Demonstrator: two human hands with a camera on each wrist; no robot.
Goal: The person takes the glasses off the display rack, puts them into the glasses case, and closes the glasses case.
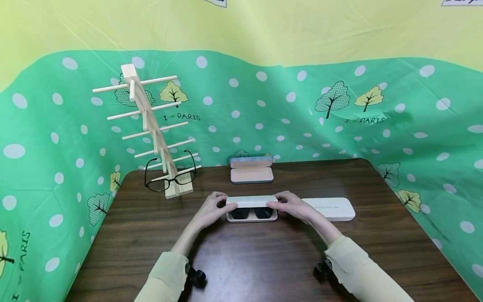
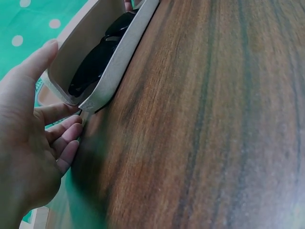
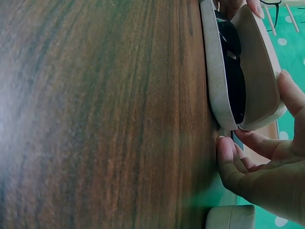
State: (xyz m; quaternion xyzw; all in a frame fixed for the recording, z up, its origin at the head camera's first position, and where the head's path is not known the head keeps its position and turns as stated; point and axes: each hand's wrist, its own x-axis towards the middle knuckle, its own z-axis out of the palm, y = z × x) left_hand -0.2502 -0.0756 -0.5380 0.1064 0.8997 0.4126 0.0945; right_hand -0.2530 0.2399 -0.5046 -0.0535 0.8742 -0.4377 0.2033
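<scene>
A white glasses case [image 1: 251, 201] stands partly open on the table, its lid tilted over the base. Dark sunglasses [image 1: 263, 213] lie folded inside. At the case's left end my left hand [image 1: 210, 209] grips the lid, the thumb on its front edge and the index finger by the back corner, as the left wrist view shows. My right hand [image 1: 296, 205] grips the right end in the same way, with its thumb [image 3: 289, 90] on the lid's edge. The sunglasses' lenses show through the gap below the lid in both wrist views.
Behind the case stands another glasses case [image 1: 251, 175], open, with a pink lining. A closed white case [image 1: 332, 209] lies right of my right hand. At the left, a wooden display rack [image 1: 151, 121] carries black-framed eyeglasses [image 1: 171, 180] low down. A patterned green curtain [image 1: 241, 105] hangs behind the table.
</scene>
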